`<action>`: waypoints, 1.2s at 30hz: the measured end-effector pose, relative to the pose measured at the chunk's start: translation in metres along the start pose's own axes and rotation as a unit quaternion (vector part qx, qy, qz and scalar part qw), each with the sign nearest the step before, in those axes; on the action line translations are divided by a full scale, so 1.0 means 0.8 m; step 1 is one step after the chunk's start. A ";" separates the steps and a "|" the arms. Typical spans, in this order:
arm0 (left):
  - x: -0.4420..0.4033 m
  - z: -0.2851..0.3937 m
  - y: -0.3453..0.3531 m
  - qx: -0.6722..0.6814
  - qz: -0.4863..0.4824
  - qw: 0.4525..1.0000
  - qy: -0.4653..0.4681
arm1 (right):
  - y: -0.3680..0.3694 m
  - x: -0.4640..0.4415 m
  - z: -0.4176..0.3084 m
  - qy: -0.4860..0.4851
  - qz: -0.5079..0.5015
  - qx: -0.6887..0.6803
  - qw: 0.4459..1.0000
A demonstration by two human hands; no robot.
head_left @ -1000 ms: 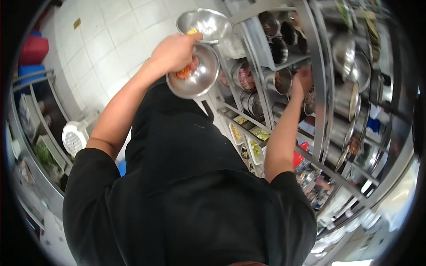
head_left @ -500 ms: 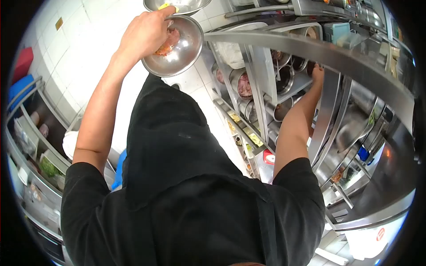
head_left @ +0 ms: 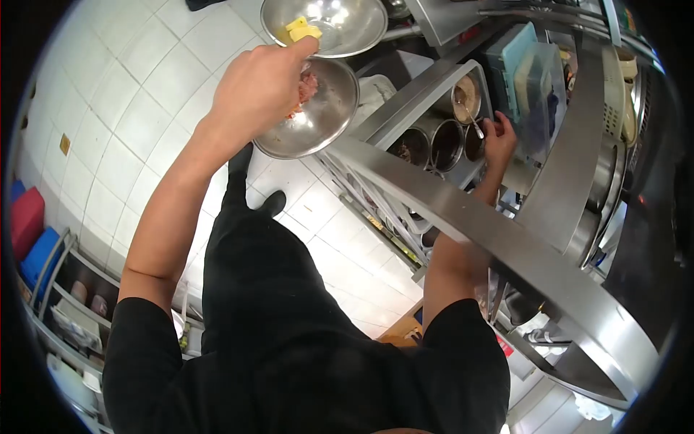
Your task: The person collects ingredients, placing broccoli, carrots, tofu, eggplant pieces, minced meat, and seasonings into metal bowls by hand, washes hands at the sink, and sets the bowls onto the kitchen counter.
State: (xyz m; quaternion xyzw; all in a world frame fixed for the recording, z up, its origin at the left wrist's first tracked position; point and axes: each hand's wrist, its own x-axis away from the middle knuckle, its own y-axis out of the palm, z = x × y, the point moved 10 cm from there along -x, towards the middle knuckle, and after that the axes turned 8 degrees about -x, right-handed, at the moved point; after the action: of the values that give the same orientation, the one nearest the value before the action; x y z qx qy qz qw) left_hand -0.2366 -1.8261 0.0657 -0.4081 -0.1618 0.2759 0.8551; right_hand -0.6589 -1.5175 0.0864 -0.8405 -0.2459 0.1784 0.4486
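My left hand (head_left: 264, 90) grips two steel bowls together at their touching rims. The nearer bowl (head_left: 329, 108) holds raw pinkish meat (head_left: 307, 88), partly hidden by my fingers. In the farther bowl (head_left: 354, 29) lie several yellow pieces (head_left: 302, 29). My right hand (head_left: 499, 141) reaches past a steel rail to the round containers, its bent fingers apart. Close to its fingertips is the bright end of a spoon (head_left: 477, 129), which leans out of a container of light brown contents (head_left: 466, 94). A dark container (head_left: 473, 148) sits just beside that hand, partly covered.
A thick steel rail (head_left: 463, 231) crosses in front of my right forearm. More dark-filled containers (head_left: 446, 141) stand in the white tray, with a clear plastic box (head_left: 538, 94) behind. White floor tiles (head_left: 116, 159) extend left; a low rack (head_left: 72, 289) stands at lower left.
The view has swung toward the shelving. Both bowls appear lower and farther right, still in my left hand. My right hand has moved from deeper among the containers to near the spoon.
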 end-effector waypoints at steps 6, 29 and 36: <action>-0.041 0.044 -0.001 0.040 0.008 0.998 0.050 | 0.005 0.002 0.008 0.087 -0.018 0.086 0.992; -0.079 0.070 -0.007 0.033 0.001 0.997 0.070 | -0.040 0.115 0.055 0.063 -0.008 0.187 0.980; -0.104 0.101 0.007 0.061 0.010 0.993 0.099 | -0.041 0.101 0.015 0.036 -0.028 0.218 0.975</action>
State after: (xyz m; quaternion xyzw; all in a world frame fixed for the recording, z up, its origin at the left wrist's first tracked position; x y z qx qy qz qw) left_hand -0.3452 -1.8242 0.1067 -0.3824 -0.0550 0.2520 0.8873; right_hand -0.6076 -1.4478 0.1015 -0.7211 -0.2084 0.1841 0.6346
